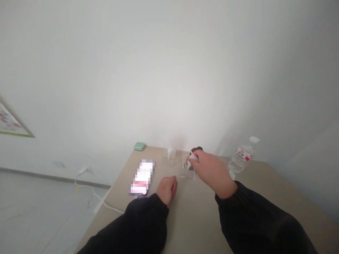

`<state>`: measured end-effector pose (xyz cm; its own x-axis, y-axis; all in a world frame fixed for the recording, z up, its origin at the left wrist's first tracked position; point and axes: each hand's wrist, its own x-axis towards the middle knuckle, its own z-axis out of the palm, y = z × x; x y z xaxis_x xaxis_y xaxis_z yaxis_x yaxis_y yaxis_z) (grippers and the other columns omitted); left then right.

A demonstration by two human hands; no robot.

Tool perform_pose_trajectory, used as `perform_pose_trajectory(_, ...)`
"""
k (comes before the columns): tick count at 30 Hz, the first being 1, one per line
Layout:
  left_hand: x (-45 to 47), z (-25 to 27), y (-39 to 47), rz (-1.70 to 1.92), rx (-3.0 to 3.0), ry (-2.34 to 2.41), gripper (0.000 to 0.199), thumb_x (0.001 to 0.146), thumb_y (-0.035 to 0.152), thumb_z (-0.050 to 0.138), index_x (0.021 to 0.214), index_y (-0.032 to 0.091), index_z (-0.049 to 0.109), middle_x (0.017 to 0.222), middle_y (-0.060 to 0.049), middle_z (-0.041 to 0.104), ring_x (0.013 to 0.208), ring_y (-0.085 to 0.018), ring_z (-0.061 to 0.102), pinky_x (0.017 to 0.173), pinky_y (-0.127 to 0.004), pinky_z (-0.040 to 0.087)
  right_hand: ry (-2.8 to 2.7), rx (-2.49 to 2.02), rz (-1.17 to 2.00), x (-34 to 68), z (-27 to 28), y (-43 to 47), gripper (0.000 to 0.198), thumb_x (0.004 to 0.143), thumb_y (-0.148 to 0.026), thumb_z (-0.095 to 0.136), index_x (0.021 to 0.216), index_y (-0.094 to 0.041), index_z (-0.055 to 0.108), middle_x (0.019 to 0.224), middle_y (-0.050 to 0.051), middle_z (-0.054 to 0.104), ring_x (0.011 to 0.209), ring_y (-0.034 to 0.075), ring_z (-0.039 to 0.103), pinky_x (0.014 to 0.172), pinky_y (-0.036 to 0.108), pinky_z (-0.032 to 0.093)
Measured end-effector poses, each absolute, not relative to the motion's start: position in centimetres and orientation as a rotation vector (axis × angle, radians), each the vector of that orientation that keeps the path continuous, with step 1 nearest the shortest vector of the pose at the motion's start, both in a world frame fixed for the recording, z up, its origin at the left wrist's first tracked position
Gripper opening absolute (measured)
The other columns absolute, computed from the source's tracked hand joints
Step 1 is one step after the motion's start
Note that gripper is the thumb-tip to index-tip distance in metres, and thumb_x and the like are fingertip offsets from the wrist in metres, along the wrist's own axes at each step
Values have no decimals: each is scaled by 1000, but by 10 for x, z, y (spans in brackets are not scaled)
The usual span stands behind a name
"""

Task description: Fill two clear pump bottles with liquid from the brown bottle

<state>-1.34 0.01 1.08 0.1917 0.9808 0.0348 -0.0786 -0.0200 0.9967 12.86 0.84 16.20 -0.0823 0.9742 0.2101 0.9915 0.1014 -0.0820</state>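
My right hand [209,171] pinches a small white object [189,163] over a clear plastic tray [188,177]; its exact kind is hard to make out. Partly hidden behind those fingers is a brown bottle with a black cap [200,148]. My left hand [166,188] rests on the table as a loose fist, close to the tray's near left corner, and nothing shows in it. Just beyond, a small clear box [172,163] stands with another white piece [170,153] in or on it.
Left of my left hand lies a phone [142,177] with a lit, blurred screen and a white cable [111,207]. A green case [139,146] sits at the table's back left corner. On the right, a clear water bottle [240,158] stands near the wall [169,70].
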Motion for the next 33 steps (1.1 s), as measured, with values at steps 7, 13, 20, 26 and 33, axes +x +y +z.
perform_pose_trajectory(7,-12,16,-1,1219,1387,1001,26,68,23,63,92,17,54,85,0,54,78,-15,50,69,-26,39,-2089,-1634,138,150,106,-7,15,83,-33,58,84,-19,63,92,7,64,91,24,60,82,34,42)
perform_pose_trajectory(13,-9,9,-1,1133,1633,977,80,58,9,76,128,19,39,128,-12,45,117,-28,45,99,-44,38,-1843,-1362,477,152,53,-2,13,79,-31,61,84,-19,60,106,10,58,101,25,56,89,38,43)
perform_pose_trajectory(20,-9,7,5,1128,1820,951,80,64,13,77,132,21,35,127,-11,47,116,-28,49,102,-45,39,-1566,-1180,810,151,16,0,29,74,-27,64,101,-20,55,102,7,60,97,24,58,85,39,46)
perform_pose_trajectory(26,-7,13,10,1032,2107,841,68,72,17,70,132,24,40,123,-9,43,114,-26,48,102,-44,39,-1444,-1150,888,152,13,1,19,75,-28,64,90,-20,55,97,5,61,91,23,59,85,38,45)
perform_pose_trajectory(33,-8,19,15,925,2109,786,64,74,16,68,132,25,44,120,-7,41,113,-24,46,103,-41,38,-1483,-1169,878,156,24,1,17,73,-27,63,88,-19,61,100,7,62,96,25,59,89,41,44)
